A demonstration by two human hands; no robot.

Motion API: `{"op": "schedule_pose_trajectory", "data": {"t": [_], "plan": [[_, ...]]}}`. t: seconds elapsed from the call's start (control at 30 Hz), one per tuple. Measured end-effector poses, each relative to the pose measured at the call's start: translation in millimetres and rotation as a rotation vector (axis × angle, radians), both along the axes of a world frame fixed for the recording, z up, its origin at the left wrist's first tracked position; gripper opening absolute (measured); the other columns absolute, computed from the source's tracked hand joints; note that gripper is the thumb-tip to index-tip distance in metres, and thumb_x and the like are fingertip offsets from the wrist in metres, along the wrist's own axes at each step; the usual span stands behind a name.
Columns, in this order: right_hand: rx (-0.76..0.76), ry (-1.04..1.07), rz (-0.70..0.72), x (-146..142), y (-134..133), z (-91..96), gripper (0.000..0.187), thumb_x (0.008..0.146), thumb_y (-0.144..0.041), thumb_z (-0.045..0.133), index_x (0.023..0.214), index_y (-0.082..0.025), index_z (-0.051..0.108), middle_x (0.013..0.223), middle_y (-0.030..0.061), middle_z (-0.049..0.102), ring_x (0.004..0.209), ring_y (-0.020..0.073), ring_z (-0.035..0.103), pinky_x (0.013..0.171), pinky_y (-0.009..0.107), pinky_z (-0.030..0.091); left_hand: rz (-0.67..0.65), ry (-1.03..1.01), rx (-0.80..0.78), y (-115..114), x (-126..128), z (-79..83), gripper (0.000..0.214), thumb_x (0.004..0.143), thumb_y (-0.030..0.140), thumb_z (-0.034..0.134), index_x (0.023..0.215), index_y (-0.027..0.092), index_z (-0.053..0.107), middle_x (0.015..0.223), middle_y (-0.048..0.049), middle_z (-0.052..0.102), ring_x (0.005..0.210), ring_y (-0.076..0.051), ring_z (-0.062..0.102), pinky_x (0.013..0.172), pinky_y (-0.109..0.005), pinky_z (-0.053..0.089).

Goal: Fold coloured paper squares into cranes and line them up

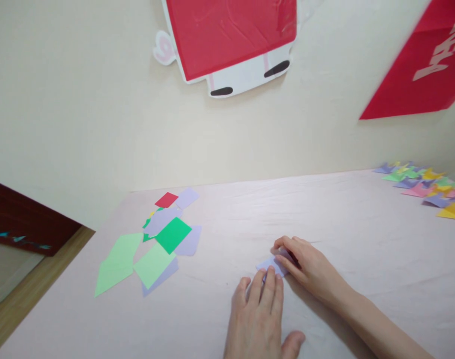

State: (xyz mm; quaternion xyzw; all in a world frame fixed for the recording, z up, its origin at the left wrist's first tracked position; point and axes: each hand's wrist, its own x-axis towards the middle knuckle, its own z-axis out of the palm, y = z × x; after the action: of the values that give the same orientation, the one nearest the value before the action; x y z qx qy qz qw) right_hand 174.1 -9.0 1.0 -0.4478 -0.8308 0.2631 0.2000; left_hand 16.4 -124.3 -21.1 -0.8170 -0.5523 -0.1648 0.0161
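A small lilac paper piece (269, 264), partly folded, lies on the pale pink table (324, 214) near the front middle. My left hand (259, 314) lies flat, its fingers stretched forward with the tips pressing on the near edge of the paper. My right hand (305, 264) comes in from the right, its fingers curled and pinching the paper's far right side. Most of the paper is hidden under the fingers.
A loose spread of paper squares (152, 244) in light green, green, lilac and red lies at the left. Several folded paper figures (425, 187) in mixed colours sit at the far right by the wall. Red decorations (230, 35) hang on the wall.
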Motion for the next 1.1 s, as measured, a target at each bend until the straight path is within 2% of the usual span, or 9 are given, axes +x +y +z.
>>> {"op": "schedule_pose_trajectory", "data": {"t": [0.17, 0.43, 0.63, 0.8, 0.97, 1.1], "plan": [[0.05, -0.04, 0.001, -1.6, -1.0, -0.3, 0.013, 0.091, -0.018, 0.048, 0.091, -0.021, 0.061, 0.08, 0.0046, 0.064, 0.079, 0.0207, 0.057, 0.072, 0.032, 0.042, -0.003, -0.01, 0.017, 3.2, -0.3, -2.8, 0.074, 0.086, 0.07, 0.046, 0.137, 0.017, 0.053, 0.142, -0.0101, 0.054, 0.122, -0.032, 0.053, 0.097, -0.049, 0.04], [0.031, -0.068, -0.001, -5.3, -1.4, 1.3, 0.015, 0.089, -0.014, 0.048, 0.083, -0.02, 0.06, 0.081, 0.0045, 0.065, 0.081, 0.021, 0.056, 0.073, 0.033, 0.042, -0.005, -0.02, -0.033, 4.2, -0.1, 0.9, 0.073, 0.085, 0.07, 0.048, 0.135, 0.017, 0.056, 0.141, -0.0113, 0.054, 0.121, -0.033, 0.054, 0.098, -0.051, 0.041], [0.032, -0.054, 0.0, -4.3, -11.5, 8.9, 0.007, 0.085, -0.017, 0.055, 0.091, -0.02, 0.058, 0.091, 0.0061, 0.064, 0.087, 0.0235, 0.055, 0.079, 0.037, 0.04, 0.001, -0.025, -0.055, 4.2, 1.2, -1.1, 0.072, 0.085, 0.07, 0.049, 0.13, 0.015, 0.059, 0.137, -0.0124, 0.058, 0.121, -0.034, 0.055, 0.098, -0.052, 0.041], [0.037, -0.019, -0.021, -1.9, -22.0, 6.7, 0.024, 0.076, -0.013, 0.056, 0.099, -0.021, 0.056, 0.1, 0.0066, 0.061, 0.094, 0.0247, 0.052, 0.084, 0.039, 0.039, 0.001, -0.025, -0.052, 5.9, 0.4, 5.8, 0.072, 0.084, 0.069, 0.051, 0.129, 0.014, 0.059, 0.137, -0.0129, 0.057, 0.119, -0.034, 0.056, 0.096, -0.053, 0.042], [-0.039, 0.036, -0.059, -0.6, -19.4, 4.9, 0.037, 0.068, -0.004, 0.046, 0.099, -0.021, 0.058, 0.101, 0.0069, 0.061, 0.095, 0.0241, 0.052, 0.084, 0.039, 0.039, -0.01, 0.031, -0.056, 6.5, -6.4, 20.5, 0.054, 0.084, 0.061, 0.057, 0.114, 0.017, 0.065, 0.138, -0.0117, 0.057, 0.12, -0.034, 0.056, 0.097, -0.055, 0.042], [-0.084, 0.15, -0.04, 6.9, -11.4, -2.3, 0.052, 0.061, 0.001, 0.041, 0.105, -0.02, 0.059, 0.101, 0.0067, 0.062, 0.095, 0.023, 0.053, 0.086, 0.038, 0.041, 0.046, 0.046, -0.05, 1.8, -13.1, 26.1, 0.044, 0.083, 0.057, 0.062, 0.107, 0.02, 0.065, 0.137, -0.012, 0.058, 0.124, -0.035, 0.053, 0.097, -0.056, 0.041]]}}
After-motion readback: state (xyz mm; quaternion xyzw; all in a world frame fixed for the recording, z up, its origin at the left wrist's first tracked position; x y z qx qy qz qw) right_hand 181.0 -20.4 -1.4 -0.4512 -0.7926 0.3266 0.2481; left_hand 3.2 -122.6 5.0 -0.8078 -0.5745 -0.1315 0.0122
